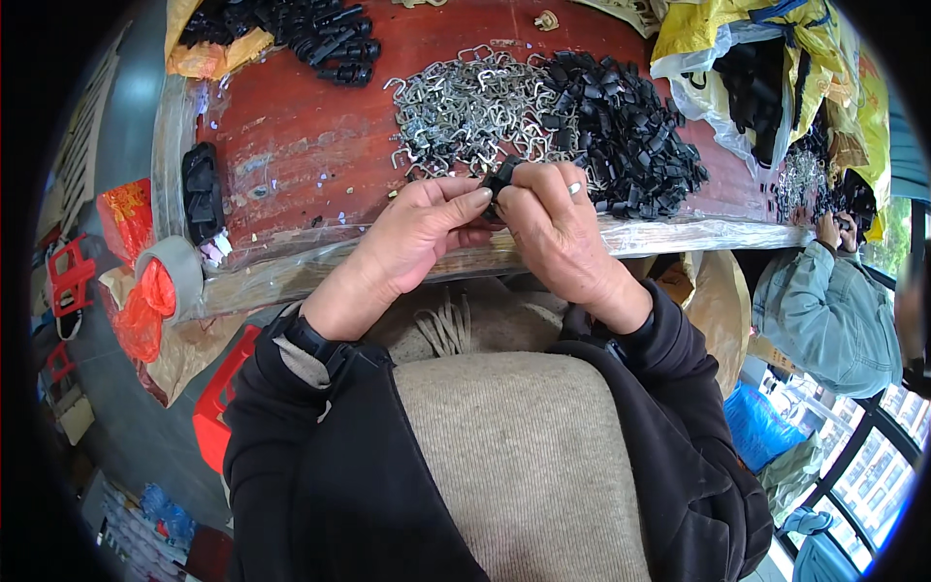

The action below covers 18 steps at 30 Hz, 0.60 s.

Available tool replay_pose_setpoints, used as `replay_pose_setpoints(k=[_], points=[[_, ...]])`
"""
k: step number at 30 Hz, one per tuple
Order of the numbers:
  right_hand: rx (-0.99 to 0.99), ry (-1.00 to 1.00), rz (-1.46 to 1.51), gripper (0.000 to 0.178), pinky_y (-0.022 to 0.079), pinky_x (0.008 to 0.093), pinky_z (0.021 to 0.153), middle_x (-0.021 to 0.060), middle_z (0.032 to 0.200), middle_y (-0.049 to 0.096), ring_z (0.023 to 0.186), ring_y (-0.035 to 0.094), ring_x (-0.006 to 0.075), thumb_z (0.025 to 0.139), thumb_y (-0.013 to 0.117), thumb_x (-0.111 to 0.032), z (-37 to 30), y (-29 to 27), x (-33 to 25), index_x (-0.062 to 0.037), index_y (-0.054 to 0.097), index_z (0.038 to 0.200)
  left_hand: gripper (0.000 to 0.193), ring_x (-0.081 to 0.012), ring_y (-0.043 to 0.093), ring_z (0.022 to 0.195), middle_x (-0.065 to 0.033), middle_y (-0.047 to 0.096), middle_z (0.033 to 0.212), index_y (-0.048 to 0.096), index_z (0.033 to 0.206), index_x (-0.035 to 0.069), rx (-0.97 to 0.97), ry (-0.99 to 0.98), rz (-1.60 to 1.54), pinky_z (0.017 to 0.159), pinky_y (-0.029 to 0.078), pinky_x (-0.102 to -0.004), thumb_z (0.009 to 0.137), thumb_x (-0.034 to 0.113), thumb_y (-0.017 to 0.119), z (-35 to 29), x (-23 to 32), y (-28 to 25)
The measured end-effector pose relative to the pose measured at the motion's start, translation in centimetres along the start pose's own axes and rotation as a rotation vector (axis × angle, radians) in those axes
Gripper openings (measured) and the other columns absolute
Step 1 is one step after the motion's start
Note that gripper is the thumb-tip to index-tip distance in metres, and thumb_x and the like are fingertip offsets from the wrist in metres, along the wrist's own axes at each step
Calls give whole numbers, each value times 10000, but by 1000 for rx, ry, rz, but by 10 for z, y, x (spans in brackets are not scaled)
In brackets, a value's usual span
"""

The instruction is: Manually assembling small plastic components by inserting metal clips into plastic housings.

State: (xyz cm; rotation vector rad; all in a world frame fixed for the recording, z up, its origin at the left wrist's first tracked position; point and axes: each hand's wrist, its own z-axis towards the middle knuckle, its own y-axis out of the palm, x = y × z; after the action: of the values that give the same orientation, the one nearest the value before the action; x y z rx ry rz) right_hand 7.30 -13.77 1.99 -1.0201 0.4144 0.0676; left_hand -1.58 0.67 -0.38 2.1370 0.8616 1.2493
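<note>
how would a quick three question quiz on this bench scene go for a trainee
1. True or false: the pile of metal hooks lies to the right of the pile of black pieces.
2. Pick one. The small part between the left hand and right hand is: a) red, b) black, c) silver.
3. Fill in: the ring is on the ____ hand.

Key: 1. False, it lies to the left. 2. b. 3. Right.

We log: daylight, bright windows [868,466] at lower right; pale sheen on the red surface [310,145]; bent edges, black corners.
</note>
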Motion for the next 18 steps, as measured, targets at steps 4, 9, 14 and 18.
replay_pose_setpoints(k=[4, 9, 14, 18], points=[[12, 71, 206, 201, 365, 284, 620, 81, 803, 451, 702, 437, 220, 633, 624, -9, 3, 2, 12, -32, 493, 784, 263, -146, 543, 876, -71, 553, 976, 485, 1060, -16, 14, 21, 9, 791, 445, -291, 838, 125, 491, -1, 4, 3], [-42, 446, 619, 298, 359, 245, 572, 51, 753, 433, 647, 410, 145, 669, 690, -165, -3, 1, 24, -34, 451, 790, 279, -147, 542, 883, -88, 553, 987, 474, 1068, -21, -13, 42, 17, 786, 445, -285, 830, 120, 500, 1, 5, 1], [-108, 329, 461, 200, 374, 220, 596, 25, 749, 462, 659, 437, 101, 735, 628, -131, 20, -16, 58, -15, 489, 821, 250, -110, 547, 833, -78, 587, 953, 524, 1013, 10, -5, 80, 27, 744, 430, -238, 826, 175, 513, -1, 16, -1], [-6, 269, 112, 137, 421, 296, 606, 117, 753, 535, 702, 540, 253, 716, 576, -49, 63, -24, 99, -13, 532, 840, 291, -172, 556, 888, -125, 569, 989, 486, 1047, -10, -1, 65, 54, 750, 448, -266, 833, 187, 500, -1, 21, -6]])
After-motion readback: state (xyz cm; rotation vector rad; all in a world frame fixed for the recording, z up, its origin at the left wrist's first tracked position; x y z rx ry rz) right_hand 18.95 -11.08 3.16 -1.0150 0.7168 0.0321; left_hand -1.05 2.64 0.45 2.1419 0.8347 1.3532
